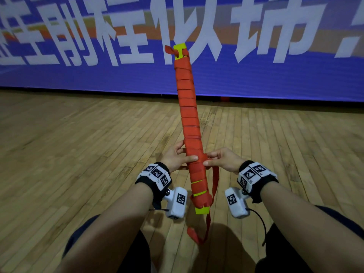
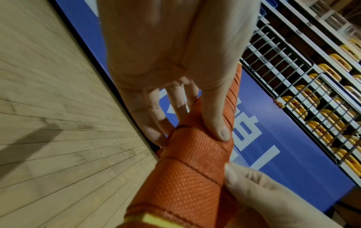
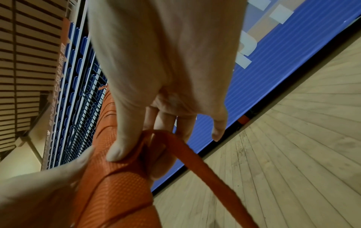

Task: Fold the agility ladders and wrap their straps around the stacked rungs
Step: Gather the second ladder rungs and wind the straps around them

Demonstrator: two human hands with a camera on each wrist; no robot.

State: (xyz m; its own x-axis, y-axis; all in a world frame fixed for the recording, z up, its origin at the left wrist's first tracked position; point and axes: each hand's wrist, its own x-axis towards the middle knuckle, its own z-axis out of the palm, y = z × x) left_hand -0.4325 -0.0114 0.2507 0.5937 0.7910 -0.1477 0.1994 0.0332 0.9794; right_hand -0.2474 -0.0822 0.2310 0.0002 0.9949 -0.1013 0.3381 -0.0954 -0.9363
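Note:
The folded agility ladder (image 1: 189, 115) is a long stack of yellow rungs wound with orange strap, held up slanting away from me. My left hand (image 1: 178, 157) grips the bundle from the left, thumb pressed on top (image 2: 218, 123) and fingers behind it. My right hand (image 1: 220, 157) pinches the orange strap (image 3: 175, 145) against the bundle's right side with thumb (image 3: 121, 148) and fingers. The loose strap tail (image 1: 213, 196) hangs down from that hand to a knotted end (image 1: 194, 235) near my lap. Yellow rung ends show at the top (image 1: 180, 48) and bottom (image 1: 202, 210).
Wooden gym floor (image 1: 78, 144) spreads all around. A blue banner (image 1: 256, 79) with white characters lines the far wall. Railings and rows of yellow seats (image 2: 312, 95) rise behind the banner. My knees in dark trousers (image 1: 110, 253) sit at the bottom.

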